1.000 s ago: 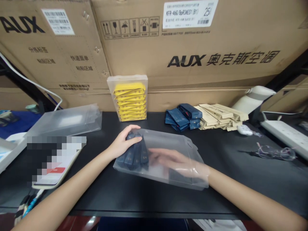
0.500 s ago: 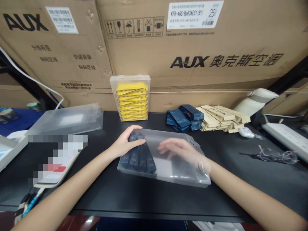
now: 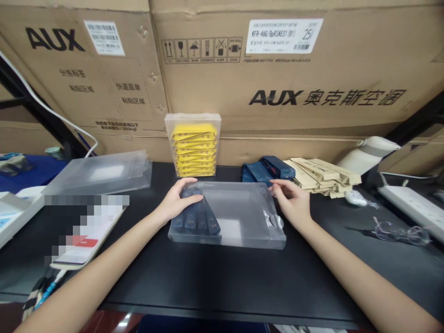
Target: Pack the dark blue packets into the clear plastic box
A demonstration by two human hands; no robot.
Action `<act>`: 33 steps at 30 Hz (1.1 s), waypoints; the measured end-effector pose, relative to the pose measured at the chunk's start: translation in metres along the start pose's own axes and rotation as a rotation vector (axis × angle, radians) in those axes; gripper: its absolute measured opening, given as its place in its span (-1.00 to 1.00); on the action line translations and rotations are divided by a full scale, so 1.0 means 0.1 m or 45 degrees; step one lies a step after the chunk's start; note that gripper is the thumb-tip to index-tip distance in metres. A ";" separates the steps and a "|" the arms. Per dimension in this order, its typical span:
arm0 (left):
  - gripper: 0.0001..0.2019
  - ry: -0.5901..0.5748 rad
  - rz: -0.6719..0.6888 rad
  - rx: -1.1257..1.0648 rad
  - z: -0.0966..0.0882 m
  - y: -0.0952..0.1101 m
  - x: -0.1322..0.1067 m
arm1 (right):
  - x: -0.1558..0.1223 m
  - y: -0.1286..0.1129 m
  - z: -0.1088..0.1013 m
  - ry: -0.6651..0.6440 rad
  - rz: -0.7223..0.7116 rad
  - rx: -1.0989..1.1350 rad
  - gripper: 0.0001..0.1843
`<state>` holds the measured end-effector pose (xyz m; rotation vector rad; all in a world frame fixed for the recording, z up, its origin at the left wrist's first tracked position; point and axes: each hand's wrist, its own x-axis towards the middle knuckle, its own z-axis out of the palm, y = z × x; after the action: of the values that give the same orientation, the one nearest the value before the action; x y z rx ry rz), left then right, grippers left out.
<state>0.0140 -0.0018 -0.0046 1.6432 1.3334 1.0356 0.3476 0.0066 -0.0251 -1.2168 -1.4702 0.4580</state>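
Observation:
A clear plastic box (image 3: 249,208) lies flat on the black tabletop, its flap end toward the right. Several dark blue packets (image 3: 198,221) fan out inside its left end. My left hand (image 3: 176,203) grips that end, thumb over the top and fingers at the far edge. Outside the box, by its far right corner, is my right hand (image 3: 293,201), with thumb and index fingertips close together. Those fingertips are near the front of a pile of blue packets (image 3: 265,170); whether they pinch the box edge or a packet cannot be seen.
Behind stands a clear box of yellow packets (image 3: 194,150). Beige packets (image 3: 317,175), a white bottle (image 3: 367,155), an earphone case (image 3: 355,199), glasses (image 3: 402,233) and a power strip (image 3: 416,203) sit right. Another clear box (image 3: 100,173) and a phone (image 3: 83,245) lie left.
My right hand has come out of the box and moved right and away from me, toward the blue pile. The left hand keeps its grip; the box has turned slightly.

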 end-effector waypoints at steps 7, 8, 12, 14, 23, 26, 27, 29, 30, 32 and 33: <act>-0.63 0.036 -0.037 -0.026 -0.01 0.02 0.00 | 0.04 0.02 0.04 -0.312 0.333 0.255 -0.66; -0.62 0.038 -0.037 -0.024 -0.01 0.02 0.00 | 0.04 0.00 0.04 -0.363 0.448 0.314 -0.66; -0.63 0.042 -0.016 -0.013 0.00 0.01 0.01 | 0.10 -0.10 -0.02 -0.471 0.752 0.510 -0.70; -0.64 0.023 -0.008 -0.021 0.00 -0.01 0.02 | 0.13 -0.14 -0.09 -0.582 0.854 0.573 -0.75; -0.47 0.066 0.001 -0.073 0.01 -0.01 0.01 | 0.17 -0.17 -0.24 -0.949 0.884 0.788 -0.63; -0.48 0.103 -0.022 -0.065 0.02 0.00 0.01 | 0.17 -0.20 -0.24 -0.836 0.882 0.603 -0.64; -0.49 0.116 -0.026 -0.063 0.02 0.00 0.01 | 0.17 -0.22 -0.24 -0.803 0.875 0.547 -0.65; -0.49 0.132 -0.036 -0.065 0.02 0.02 0.00 | 0.17 -0.25 -0.26 -0.832 0.845 0.461 -0.64; -0.48 0.134 -0.042 -0.070 0.02 0.03 0.00 | 0.17 -0.27 -0.26 -0.901 0.811 0.423 -0.64; -0.48 0.129 -0.059 -0.077 0.03 0.04 -0.01 | 0.17 -0.30 -0.28 -1.095 0.711 0.342 -0.68; -0.48 0.120 -0.069 -0.082 0.03 0.05 -0.01 | 0.17 -0.31 -0.28 -1.186 0.654 0.312 -0.69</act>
<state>0.0181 -0.0039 -0.0010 1.5189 1.3837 1.1246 0.3624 -0.0002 0.0169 -1.2276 -1.7493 1.6730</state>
